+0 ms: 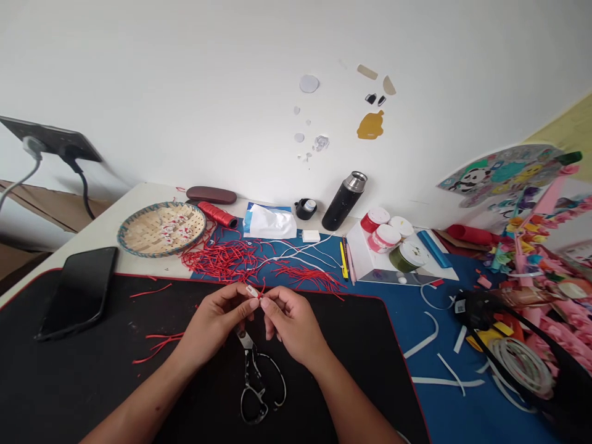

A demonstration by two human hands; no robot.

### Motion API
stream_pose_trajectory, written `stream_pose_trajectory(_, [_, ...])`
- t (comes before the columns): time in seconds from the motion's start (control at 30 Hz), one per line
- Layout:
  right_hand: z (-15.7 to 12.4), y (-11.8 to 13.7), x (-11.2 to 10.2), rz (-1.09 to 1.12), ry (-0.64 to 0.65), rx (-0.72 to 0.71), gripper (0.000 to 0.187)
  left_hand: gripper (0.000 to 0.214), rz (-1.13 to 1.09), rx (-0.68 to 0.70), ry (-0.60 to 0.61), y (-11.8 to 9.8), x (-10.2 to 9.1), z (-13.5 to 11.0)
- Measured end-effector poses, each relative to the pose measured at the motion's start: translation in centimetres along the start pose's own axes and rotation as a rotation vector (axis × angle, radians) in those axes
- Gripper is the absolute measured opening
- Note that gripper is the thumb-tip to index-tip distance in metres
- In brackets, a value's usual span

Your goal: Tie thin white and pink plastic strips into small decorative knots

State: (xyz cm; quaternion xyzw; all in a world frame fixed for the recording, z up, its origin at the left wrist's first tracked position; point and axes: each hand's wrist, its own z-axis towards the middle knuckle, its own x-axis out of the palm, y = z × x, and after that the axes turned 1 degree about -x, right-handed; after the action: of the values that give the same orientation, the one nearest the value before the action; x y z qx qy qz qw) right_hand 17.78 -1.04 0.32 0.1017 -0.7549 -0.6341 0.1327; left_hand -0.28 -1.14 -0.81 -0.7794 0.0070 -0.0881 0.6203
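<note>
1. A white desk runs along the wall ahead of the hands, its bare edge (139,196) well beyond the left hand. A black desk mat (92,388) lies directly under both hands, and a blue mat (393,327) spreads ahead and to the right of the right hand.
2. Both forearms reach in from the bottom. The left hand (215,320) and right hand (293,327) nearly meet at the fingertips above the black mat.
3. A black phone (76,293) lies face up, well to the left of the left hand. A round woven tray (124,234) sits farther ahead on that side.
4. Black-handled scissors (252,376) lie just below both hands, within easy reach and untouched.
5. A tangled pile of red cords (222,262) lies just ahead of the hands, with white cords (296,250) beyond the right hand.
6. The left hand is mostly closed, its thumb and curled fingers pinching a small white piece (252,291) with a short red cord (261,288) at its tip. The right hand is half closed, with its fingertips against the same spot; whether it grips is hidden. This small piece is the work in hand, and both hands stay occupied with it.
</note>
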Motion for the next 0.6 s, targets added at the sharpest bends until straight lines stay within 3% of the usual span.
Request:
stream_pose_trajectory(0.3, [0.0,-0.2,0.1,0.010,0.041,0.041,0.035,0.029,0.044,0.045,-0.029,-0.6,0.1,-0.1])
stream_pose_trajectory(0.43, [0.1,-0.3,-0.2,0.019,-0.003,0.031,0.039,0.030,0.047,0.089,-0.060,-1.3,0.1,-0.2])
stream_pose_trajectory(0.6, [0.2,-0.2,-0.4,0.070,-0.030,0.024,0.046,0.037,0.010,0.009,0.040,-1.2,-0.1,-0.2])
